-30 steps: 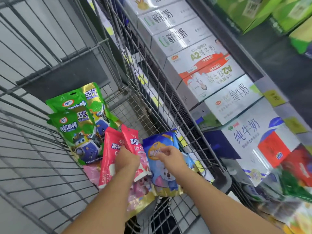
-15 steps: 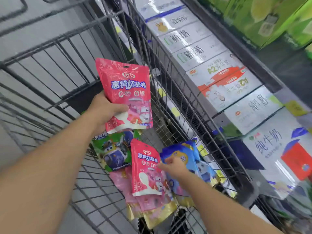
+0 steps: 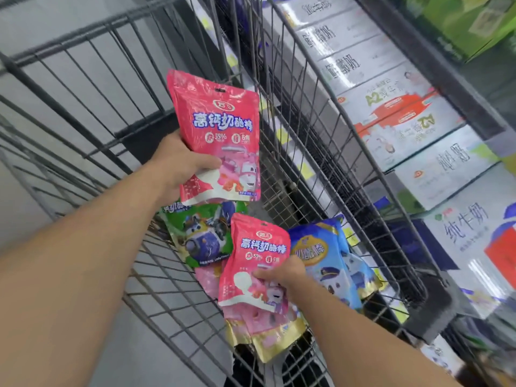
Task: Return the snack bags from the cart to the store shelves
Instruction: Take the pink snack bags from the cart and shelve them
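My left hand (image 3: 181, 167) grips a pink snack bag (image 3: 215, 127) by its lower left edge and holds it upright above the wire cart (image 3: 92, 88). Lower down, my right hand (image 3: 282, 275) pinches a second pink snack bag (image 3: 254, 252) and lifts it off the pile in the cart. Beside it lies a blue snack bag (image 3: 329, 255), and a green snack bag (image 3: 201, 233) lies behind. Under the lifted bag lies a pale pink bag with a gold edge (image 3: 268, 336).
The cart's right wire wall (image 3: 321, 135) stands close to the store shelves (image 3: 460, 88) on the right. Those shelves hold stacked white milk cartons (image 3: 396, 118), with green boxes (image 3: 460, 20) on the level above. Grey floor (image 3: 42, 32) lies to the left.
My left hand has lifted one pink bag out of the pile and up above the cart. My right hand has moved from the blue bag to the second pink bag and raised it.
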